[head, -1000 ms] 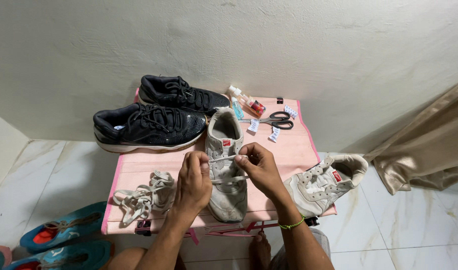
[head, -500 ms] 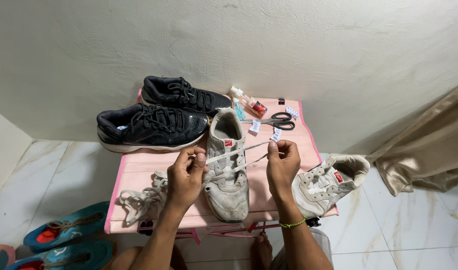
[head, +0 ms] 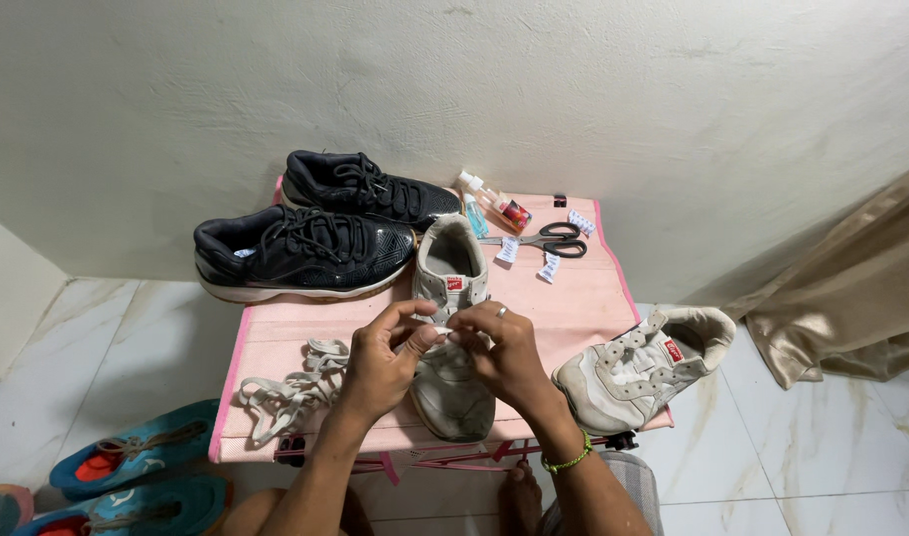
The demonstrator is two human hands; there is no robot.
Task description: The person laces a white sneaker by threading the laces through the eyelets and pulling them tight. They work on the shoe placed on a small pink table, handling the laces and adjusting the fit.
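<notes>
A worn grey sneaker (head: 452,278) lies toe toward me in the middle of a small pink table (head: 573,298). My left hand (head: 383,359) and my right hand (head: 504,353) meet over its eyelets, both pinching a white lace (head: 442,332) between fingertips. The right hand wears a ring, and a green band circles that wrist. The shoe's middle is hidden under my hands. Its mate (head: 641,365) lies at the table's right front corner, unlaced. A loose pile of white laces (head: 293,389) rests at the left front.
Two black sneakers (head: 305,250) sit at the table's back left. Scissors (head: 552,240), small bottles (head: 492,206) and white packets lie at the back. Blue shoes (head: 127,459) stand on the tiled floor at left. A beige curtain (head: 851,298) hangs at right.
My hands, spread apart with the lace stretched between them half a second ago, have come back together over the grey sneaker's eyelets.
</notes>
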